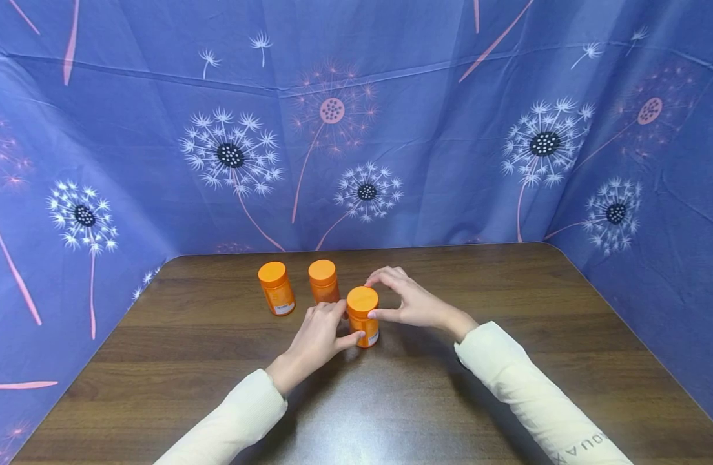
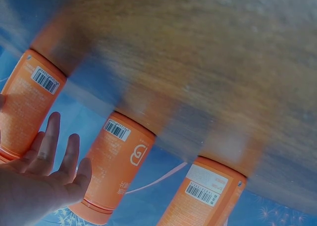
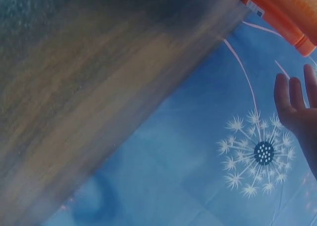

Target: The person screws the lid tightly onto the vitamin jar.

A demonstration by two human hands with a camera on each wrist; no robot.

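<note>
An orange plastic bottle (image 1: 365, 327) with a round orange cap (image 1: 362, 299) stands upright on the table between both hands. My left hand (image 1: 314, 341) holds its lower body, thumb across the front and fingertips at the far left side. In the left wrist view, this bottle (image 2: 33, 99) shows a barcode label, and several fingers reach past it. From the right, my right hand (image 1: 411, 302) pinches the cap, thumb on its near right edge and fingertip at its far edge. The right wrist view catches part of the bottle (image 3: 287, 18) and the right hand's other fingers (image 3: 295, 93).
Two matching orange bottles stand behind to the left: one (image 1: 324, 284) close beyond the left hand, another (image 1: 277, 290) farther left. The brown wooden table (image 1: 507, 290) ends at a blue dandelion-print cloth (image 1: 438, 161) hanging at the back and sides.
</note>
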